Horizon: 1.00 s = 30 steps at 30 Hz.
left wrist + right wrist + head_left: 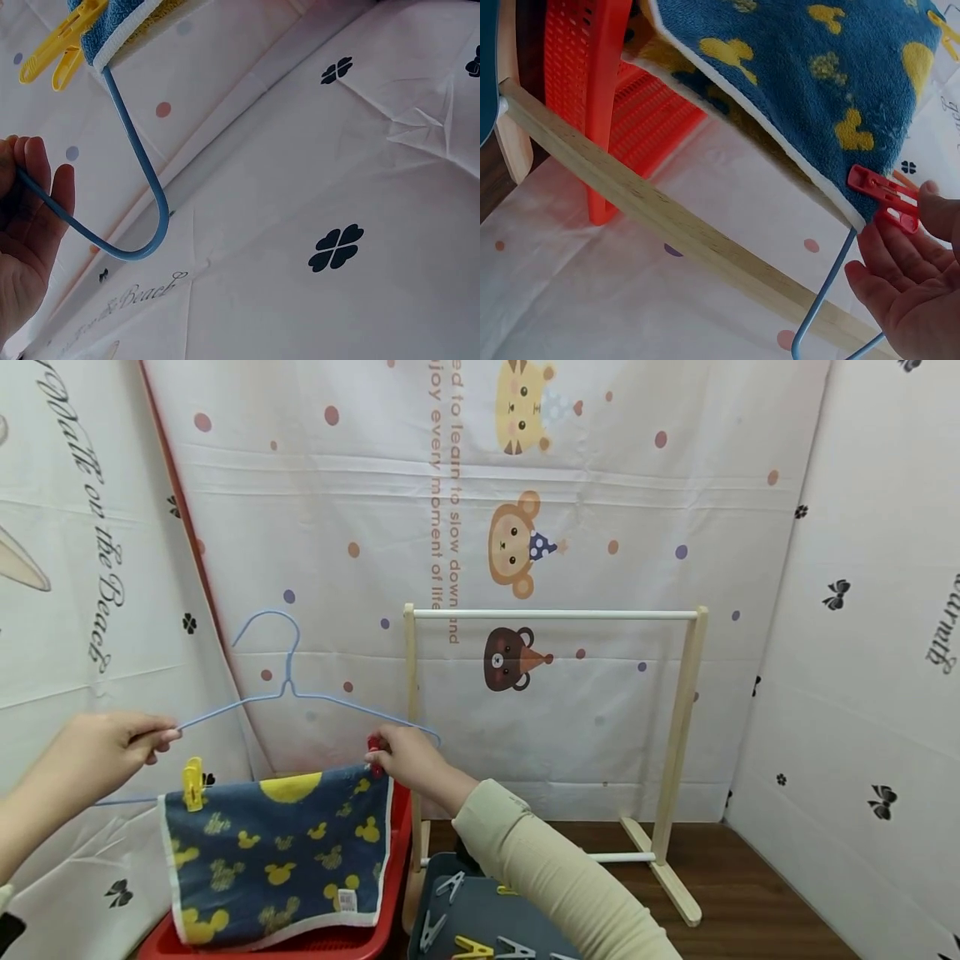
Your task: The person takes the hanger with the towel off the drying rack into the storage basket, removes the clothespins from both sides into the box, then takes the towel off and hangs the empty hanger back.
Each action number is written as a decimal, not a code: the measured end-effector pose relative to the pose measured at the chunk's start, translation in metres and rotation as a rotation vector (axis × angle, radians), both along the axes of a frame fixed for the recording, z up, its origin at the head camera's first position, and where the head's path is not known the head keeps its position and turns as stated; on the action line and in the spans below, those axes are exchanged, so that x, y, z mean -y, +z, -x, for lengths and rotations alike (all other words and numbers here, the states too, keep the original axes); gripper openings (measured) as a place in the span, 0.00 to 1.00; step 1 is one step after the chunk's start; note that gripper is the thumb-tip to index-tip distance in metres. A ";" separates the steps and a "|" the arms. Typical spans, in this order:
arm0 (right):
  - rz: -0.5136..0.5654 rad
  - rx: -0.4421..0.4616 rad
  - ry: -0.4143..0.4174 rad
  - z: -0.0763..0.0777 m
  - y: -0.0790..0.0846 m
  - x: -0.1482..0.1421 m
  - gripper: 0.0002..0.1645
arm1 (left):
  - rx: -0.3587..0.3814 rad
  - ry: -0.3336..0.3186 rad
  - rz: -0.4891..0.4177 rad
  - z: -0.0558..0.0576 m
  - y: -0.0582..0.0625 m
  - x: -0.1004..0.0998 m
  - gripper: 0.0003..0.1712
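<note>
My left hand [101, 747] grips the left shoulder of a blue wire hanger [289, 668], whose hook points up. A dark blue towel with yellow mouse shapes [281, 852] hangs folded over the hanger's lower bar. A yellow clothespin [192, 783] is clipped at the towel's left top corner, also visible in the left wrist view. At the right top corner, my right hand [420, 764] pinches a red clothespin [881, 195] between thumb and fingers. Its jaws are on the towel's edge. The hanger's right end curves close by that hand.
Beneath the towel stands a red basket [397, 868]. Beside it, a grey tray [450, 918] holds several grey and yellow clothespins [472, 948], partly behind my right sleeve. A wooden rack with a white top rod [555, 615] stands on the brown table [750, 902]. Printed cloths hang around.
</note>
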State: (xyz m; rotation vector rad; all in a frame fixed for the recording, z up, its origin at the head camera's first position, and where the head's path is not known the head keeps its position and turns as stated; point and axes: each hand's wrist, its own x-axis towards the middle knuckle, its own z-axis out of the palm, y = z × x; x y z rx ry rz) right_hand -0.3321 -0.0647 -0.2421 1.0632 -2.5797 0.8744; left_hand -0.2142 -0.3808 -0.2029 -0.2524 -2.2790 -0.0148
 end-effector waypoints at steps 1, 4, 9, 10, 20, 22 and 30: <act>0.003 -0.003 0.005 0.000 -0.001 0.000 0.16 | 0.000 0.001 -0.001 0.000 -0.001 0.000 0.05; 0.005 -0.018 0.014 0.002 -0.002 0.000 0.15 | 0.014 0.006 -0.010 -0.001 -0.002 -0.001 0.06; 0.012 -0.047 0.010 0.001 -0.004 -0.002 0.14 | 0.021 0.005 -0.018 -0.002 -0.003 -0.003 0.07; 0.015 -0.052 0.009 0.001 -0.004 -0.002 0.13 | 0.017 0.004 -0.015 -0.002 -0.003 -0.003 0.07; 0.059 -0.097 0.040 -0.004 -0.010 -0.005 0.09 | 0.019 0.009 -0.022 0.000 -0.006 0.000 0.07; 0.054 -0.115 0.042 -0.004 -0.011 -0.005 0.08 | 0.023 0.013 -0.024 0.001 -0.006 0.000 0.08; 0.053 -0.186 0.046 -0.006 -0.015 -0.004 0.04 | 0.031 0.019 -0.028 0.001 -0.008 0.001 0.08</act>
